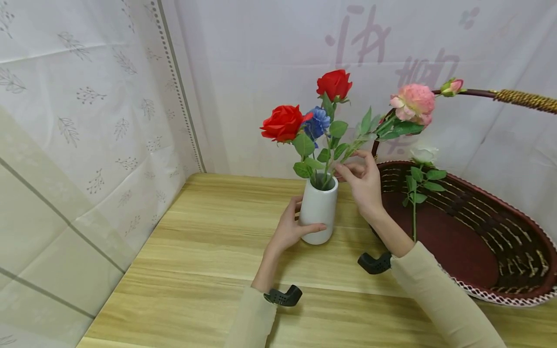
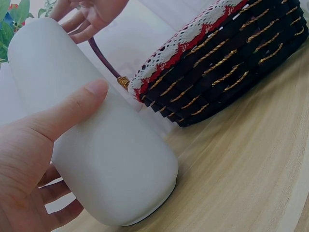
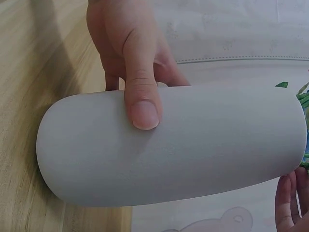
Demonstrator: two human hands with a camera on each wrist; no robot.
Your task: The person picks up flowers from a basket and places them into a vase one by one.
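Note:
A white vase [image 1: 319, 212] stands upright on the wooden table. My left hand [image 1: 289, 226] grips it from the left, the thumb [image 2: 79, 108] across its front and the fingers curled behind. In the vase are two red roses [image 1: 285, 123] and a blue flower [image 1: 316, 124], their green stems rising from the mouth. At the right of the rim my right hand [image 1: 366, 186] pinches the stem of a pink flower [image 1: 413, 105], which leans out to the right with a small pink bud [image 1: 452, 87]. The lower end of that stem is hidden among leaves.
A dark woven basket [image 1: 518, 217] with white lace trim and an arched handle [image 1: 528, 100] stands to the right. A white flower [image 1: 424, 154] on a leafy stem lies in it. Patterned white curtains [image 1: 261, 43] hang behind and to the left.

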